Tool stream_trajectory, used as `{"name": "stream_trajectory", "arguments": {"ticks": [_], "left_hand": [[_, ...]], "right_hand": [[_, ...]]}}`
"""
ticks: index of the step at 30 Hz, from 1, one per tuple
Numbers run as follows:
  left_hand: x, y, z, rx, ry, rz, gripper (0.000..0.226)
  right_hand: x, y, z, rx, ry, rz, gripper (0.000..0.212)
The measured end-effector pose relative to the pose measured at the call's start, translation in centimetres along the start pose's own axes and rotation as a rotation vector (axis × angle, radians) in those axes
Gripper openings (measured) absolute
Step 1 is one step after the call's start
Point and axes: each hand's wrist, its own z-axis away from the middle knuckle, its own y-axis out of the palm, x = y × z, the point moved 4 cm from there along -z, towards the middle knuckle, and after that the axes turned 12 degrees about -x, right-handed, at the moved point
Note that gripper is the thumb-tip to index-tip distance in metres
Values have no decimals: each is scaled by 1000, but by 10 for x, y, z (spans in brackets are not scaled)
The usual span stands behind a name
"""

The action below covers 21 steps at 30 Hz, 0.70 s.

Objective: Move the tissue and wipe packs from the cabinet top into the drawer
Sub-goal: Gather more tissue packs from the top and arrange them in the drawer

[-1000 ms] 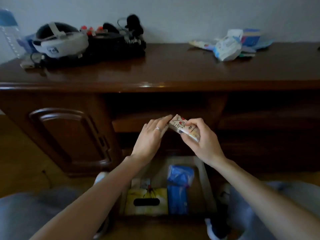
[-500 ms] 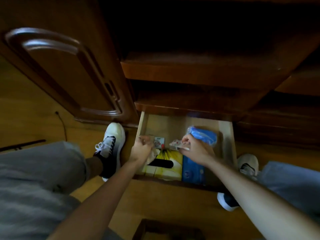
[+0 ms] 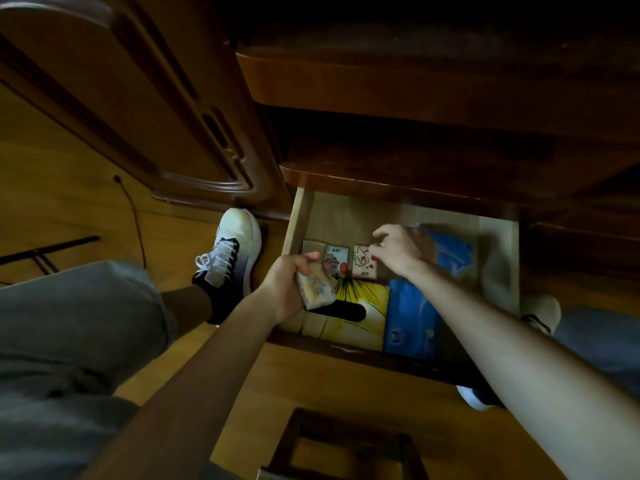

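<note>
Though printed characters show on the small cartoon packs in the drawer [image 3: 298, 220], they are too small and blurred to read; only red blotches and line-drawn figures can be made out. One such small pack [image 3: 334, 260] lies flat at the far left of the drawer floor, and a second small pack [image 3: 363, 266] lies just to its right, with a plain tan edge of another packet at the left wall. Nearer, a yellow tissue box [image 3: 360, 320] with a dark oval slot fills the near left part, and a blue wipe pack [image 3: 412, 323] lies just beside it on the right, its logo unreadable. A crumpled blue pack [image 3: 450, 251] sits farther back on the right.

The left hand [image 3: 291, 289] is curled firmly around a pale pack [image 3: 317, 291], holding it over the near left of the drawer above the yellow box and partly hiding it. The right hand [image 3: 398, 251] reaches over the blue packs with fingers bent downward, fingertips touching the second small pack; whether they pinch it or only press on it cannot be told.

Outside the drawer, a white-and-black sneaker [image 3: 228, 258] stands on the wooden floor to the left, beside the cabinet door [image 3: 138, 98]. A dark stool frame [image 3: 346, 445] sits nearest.
</note>
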Motion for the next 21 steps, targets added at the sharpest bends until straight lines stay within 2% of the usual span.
{"name": "stream_trajectory", "arguments": {"ticks": [3, 6, 8, 11, 14, 19, 21], "left_hand": [[2, 1, -4, 3, 0, 14, 43], [5, -1, -7, 8, 8, 2, 43], [5, -2, -7, 5, 18, -5, 44], [7, -1, -7, 10, 21, 16, 42], [7, 2, -8, 16, 12, 44, 39], [5, 6, -14, 26, 3, 74, 40], [6, 7, -15, 35, -8, 74, 36]], "right_hand": [[9, 9, -1, 51, -214, 408, 57], [9, 28, 2, 130, -265, 535, 37], [8, 34, -1, 133, -252, 462, 30], [13, 39, -6, 232, -267, 394, 41], [10, 39, -10, 294, -218, 259, 37], [-19, 2, -18, 55, 62, -253, 33], [-26, -2, -16, 89, 211, -478, 40]]}}
